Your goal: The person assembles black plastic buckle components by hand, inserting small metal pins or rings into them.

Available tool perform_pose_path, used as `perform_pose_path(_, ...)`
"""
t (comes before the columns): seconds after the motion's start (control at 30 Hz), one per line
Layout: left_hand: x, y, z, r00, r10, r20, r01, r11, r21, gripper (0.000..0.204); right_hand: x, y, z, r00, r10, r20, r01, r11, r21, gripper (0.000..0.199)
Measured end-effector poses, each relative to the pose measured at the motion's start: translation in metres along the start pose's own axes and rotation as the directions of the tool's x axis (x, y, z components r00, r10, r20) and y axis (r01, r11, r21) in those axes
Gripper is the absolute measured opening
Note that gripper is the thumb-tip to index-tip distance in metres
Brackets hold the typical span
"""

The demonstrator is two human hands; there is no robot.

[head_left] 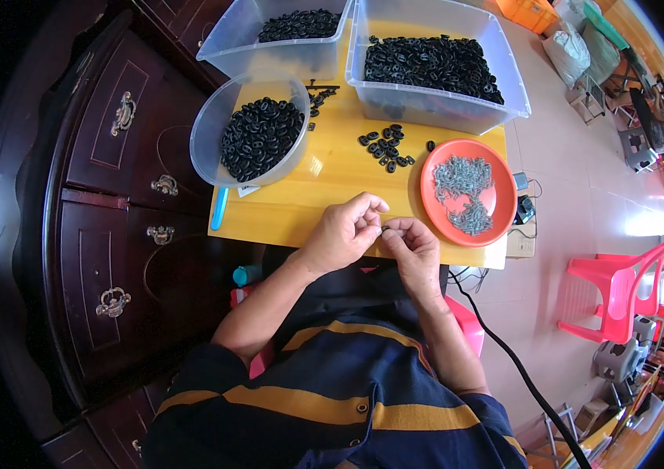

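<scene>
Over the table's near edge, my left hand (341, 233) and my right hand (414, 248) meet at their fingertips. A small black piece (385, 228) shows in the pinch of my right hand, mostly covered by the fingers. My left thumb and fingers are closed close beside it; what they hold, if anything, is too small to make out. Beyond my hands, several loose black oval parts (388, 147) with holes lie on the yellow table (332, 168). To the right stands an orange-red plate (428, 199) holding many small silvery metal pieces (463, 178).
A round clear tub (201, 148) and two clear bins (226, 48) (433, 102) hold black parts. A blue-handled tool (219, 209) lies at the table's left edge. Dark wooden drawers (117, 242) rise at the left. A black cable (504, 344) and pink chair (613, 293) are at the right.
</scene>
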State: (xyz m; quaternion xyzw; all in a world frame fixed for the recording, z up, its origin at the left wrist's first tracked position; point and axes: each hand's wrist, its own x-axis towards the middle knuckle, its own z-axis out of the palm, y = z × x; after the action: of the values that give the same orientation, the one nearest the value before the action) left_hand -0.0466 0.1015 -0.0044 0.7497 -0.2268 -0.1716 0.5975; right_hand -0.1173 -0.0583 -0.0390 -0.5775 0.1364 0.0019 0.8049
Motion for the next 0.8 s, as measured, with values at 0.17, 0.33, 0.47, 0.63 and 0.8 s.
perform_pose_path(0.17, 0.004, -0.002, 0.003, 1.0, -0.002, 0.009, 0.001, 1.0, 0.025, 0.028, 0.001, -0.002, -0.003, 1.0, 0.003, -0.014, -0.003, 1.0, -0.012, 0.009)
perform_pose_path(0.33, 0.024, -0.006, -0.012, 0.998, 0.025, 0.053, -0.022, 0.998, -0.054, 0.025, 0.0, -0.004, -0.007, 0.999, -0.026, -0.02, 0.028, 0.992, 0.124, 0.009)
perform_pose_path(0.47, 0.06, -0.014, -0.022, 0.994, 0.093, -0.049, -0.072, 0.938, 0.339, 0.027, -0.002, -0.005, -0.011, 0.997, -0.027, -0.068, 0.037, 0.988, 0.152, 0.011)
perform_pose_path(0.63, 0.083, -0.024, -0.02, 0.966, 0.253, -0.049, -0.147, 0.698, 0.701, 0.023, -0.002, -0.006, -0.011, 0.999, -0.014, -0.05, 0.022, 0.988, 0.155, 0.011)
perform_pose_path(0.8, 0.081, -0.029, -0.015, 0.971, 0.234, -0.046, -0.129, 0.679, 0.723, 0.022, -0.003, -0.004, -0.015, 0.999, -0.004, -0.033, 0.009, 0.985, 0.171, 0.012)
